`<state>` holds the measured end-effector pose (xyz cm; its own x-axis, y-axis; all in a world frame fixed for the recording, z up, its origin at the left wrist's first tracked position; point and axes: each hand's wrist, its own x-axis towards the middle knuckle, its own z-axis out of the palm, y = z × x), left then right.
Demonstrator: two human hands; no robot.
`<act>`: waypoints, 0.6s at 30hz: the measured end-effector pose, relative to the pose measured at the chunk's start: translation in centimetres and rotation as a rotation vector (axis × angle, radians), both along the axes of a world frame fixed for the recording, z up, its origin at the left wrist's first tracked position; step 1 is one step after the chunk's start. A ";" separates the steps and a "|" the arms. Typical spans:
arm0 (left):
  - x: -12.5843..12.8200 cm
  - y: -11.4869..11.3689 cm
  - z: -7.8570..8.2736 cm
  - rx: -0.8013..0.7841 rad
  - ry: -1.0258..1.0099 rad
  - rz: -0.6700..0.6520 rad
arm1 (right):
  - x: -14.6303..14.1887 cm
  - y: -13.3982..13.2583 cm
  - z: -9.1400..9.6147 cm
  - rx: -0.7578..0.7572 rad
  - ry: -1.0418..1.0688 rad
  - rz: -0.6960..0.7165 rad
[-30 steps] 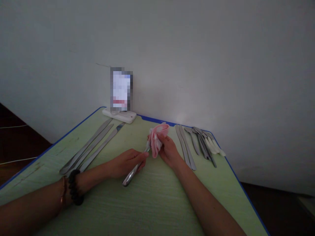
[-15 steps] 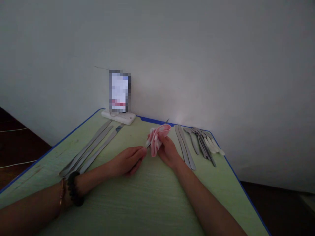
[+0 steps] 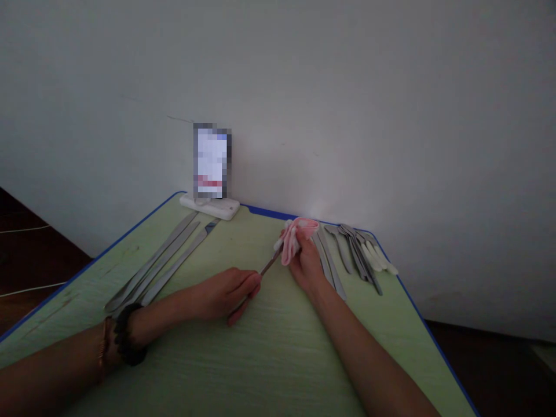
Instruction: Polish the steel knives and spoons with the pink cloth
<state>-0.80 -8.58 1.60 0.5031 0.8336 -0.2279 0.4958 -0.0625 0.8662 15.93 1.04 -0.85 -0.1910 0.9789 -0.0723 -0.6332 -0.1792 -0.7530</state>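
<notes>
My left hand (image 3: 230,293) is closed round the handle end of a slim metal table knife (image 3: 271,266). The knife slants up and to the right, and its far end is hidden in a pink and white cloth (image 3: 290,243). My right hand (image 3: 309,263) pinches that folded cloth around the blade. Close behind the right hand lie two more knives (image 3: 333,263), partly covered by it. On the left side of the table, several long knives (image 3: 167,255) lie side by side beyond my left wrist.
A green table (image 3: 243,370) with a blue edge stands against a pale wall (image 3: 347,104). At its back left, a lit phone (image 3: 211,162) is propped on a white base (image 3: 211,207). To the right lie a spoon (image 3: 343,249), several metal utensils (image 3: 360,260) and white-handled pieces (image 3: 377,258).
My right hand and the cloth have slid right and slightly up, away from my left hand. More of the knife now shows between the hands; its tip no longer shows past the cloth.
</notes>
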 end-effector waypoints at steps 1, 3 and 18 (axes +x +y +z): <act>0.0 0.0 0.1 0.008 0.014 -0.008 | 0.2 0.1 0.1 -0.003 0.002 -0.022; 0.0 -0.1 0.1 0.017 0.031 -0.001 | 0.5 0.3 0.1 0.000 -0.008 -0.031; 1.3 -0.7 -0.4 0.380 0.441 0.127 | -0.1 -1.8 0.3 0.251 -0.453 0.318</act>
